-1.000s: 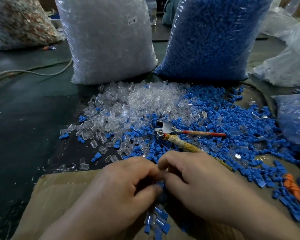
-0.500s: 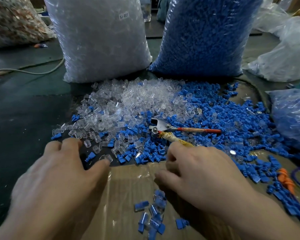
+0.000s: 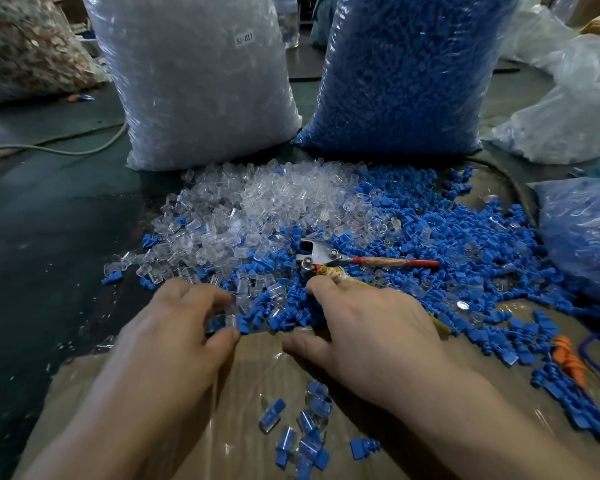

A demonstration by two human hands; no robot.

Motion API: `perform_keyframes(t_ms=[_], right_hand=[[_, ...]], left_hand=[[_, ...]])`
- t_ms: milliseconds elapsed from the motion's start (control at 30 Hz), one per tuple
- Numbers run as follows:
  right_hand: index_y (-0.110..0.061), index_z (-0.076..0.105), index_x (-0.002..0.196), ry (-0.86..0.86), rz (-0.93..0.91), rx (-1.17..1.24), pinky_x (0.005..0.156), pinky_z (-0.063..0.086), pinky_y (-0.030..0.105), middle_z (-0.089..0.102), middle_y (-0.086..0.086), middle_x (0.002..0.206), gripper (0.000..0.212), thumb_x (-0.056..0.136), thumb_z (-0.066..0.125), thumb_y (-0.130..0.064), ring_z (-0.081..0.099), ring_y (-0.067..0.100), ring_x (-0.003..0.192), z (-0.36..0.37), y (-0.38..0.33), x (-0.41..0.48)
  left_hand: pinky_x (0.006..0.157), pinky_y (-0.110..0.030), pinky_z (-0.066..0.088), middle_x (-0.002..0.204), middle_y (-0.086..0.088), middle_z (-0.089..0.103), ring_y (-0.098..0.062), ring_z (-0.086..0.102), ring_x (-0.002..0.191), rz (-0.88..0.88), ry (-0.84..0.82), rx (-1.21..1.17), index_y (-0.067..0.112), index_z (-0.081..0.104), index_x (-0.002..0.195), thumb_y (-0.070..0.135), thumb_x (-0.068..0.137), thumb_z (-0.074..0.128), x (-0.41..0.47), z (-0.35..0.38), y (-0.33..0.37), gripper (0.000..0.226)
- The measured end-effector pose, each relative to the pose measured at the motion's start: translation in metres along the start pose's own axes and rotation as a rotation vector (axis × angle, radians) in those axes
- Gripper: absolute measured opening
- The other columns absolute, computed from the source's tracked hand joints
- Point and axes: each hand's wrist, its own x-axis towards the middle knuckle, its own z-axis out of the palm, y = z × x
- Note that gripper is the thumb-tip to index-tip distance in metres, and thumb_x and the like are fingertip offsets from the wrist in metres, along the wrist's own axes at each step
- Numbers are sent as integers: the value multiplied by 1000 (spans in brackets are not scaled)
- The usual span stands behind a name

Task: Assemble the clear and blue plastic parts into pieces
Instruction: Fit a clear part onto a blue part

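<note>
A heap of clear plastic parts (image 3: pixel 257 209) lies in the middle, merging on the right into a spread of blue parts (image 3: pixel 458 237). Several joined clear-and-blue pieces (image 3: pixel 302 434) lie on the taped cardboard (image 3: pixel 250 372) near me. My left hand (image 3: pixel 184 330) is at the near edge of the heap, with thumb and fingers pinching a small clear part (image 3: pixel 226 319). My right hand (image 3: pixel 371 327) lies over the near blue parts, fingertips down among them and thumb spread apart; nothing shows between them.
Pliers with red handles (image 3: pixel 329 258) lie in the heap just beyond my right hand. A big bag of clear parts (image 3: pixel 201 81) and one of blue parts (image 3: pixel 406 74) stand behind. More bags (image 3: pixel 582 233) sit on the right; a cable (image 3: pixel 66 148) runs far left.
My hands were joined over the cardboard, then parted. The left hand swung out and came onto the heap's edge, taking a clear part. The right hand moved forward onto the blue parts.
</note>
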Motion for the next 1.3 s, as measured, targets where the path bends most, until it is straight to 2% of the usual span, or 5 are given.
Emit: perform_keyframes(t_ms=[233,400,800,1133,1300], right_hand=[[-33,31,88,64,-49,47,53,27,35,46,-10,84,33,91,42,-64,44,19,72,6,-5,6],[-33,38,90,112,-55,85,56,32,34,56,-10,88,18,97,42,-49,57,19,78,10,-1,8],[-35,36,90,195,-61,187,50,25,31,47,-13,69,15,100,37,-47,37,5,55,12,-2,8],[-33,46,85,197,-20,406,50,36,27,53,-11,61,15,95,50,-44,52,6,60,6,11,1],[-36,46,92,144,-84,299,63,45,32,55,-13,76,12,95,44,-47,50,3,67,5,5,-3]], left_hand=[[70,-6,41,102,29,43,15,46,96,185,43,-200,47,61,104,33,85,72,0,15,18,26],[66,-10,35,101,30,40,6,50,85,120,139,-161,41,59,118,39,82,73,0,16,10,39],[69,-16,40,88,24,53,6,52,83,149,179,-181,36,63,88,26,86,68,-1,22,17,11],[71,-9,39,95,33,53,9,51,89,258,68,-21,52,44,114,65,81,55,-15,17,24,38],[76,-13,41,102,27,58,6,53,92,263,81,-29,46,55,116,55,85,54,-13,17,31,33]])
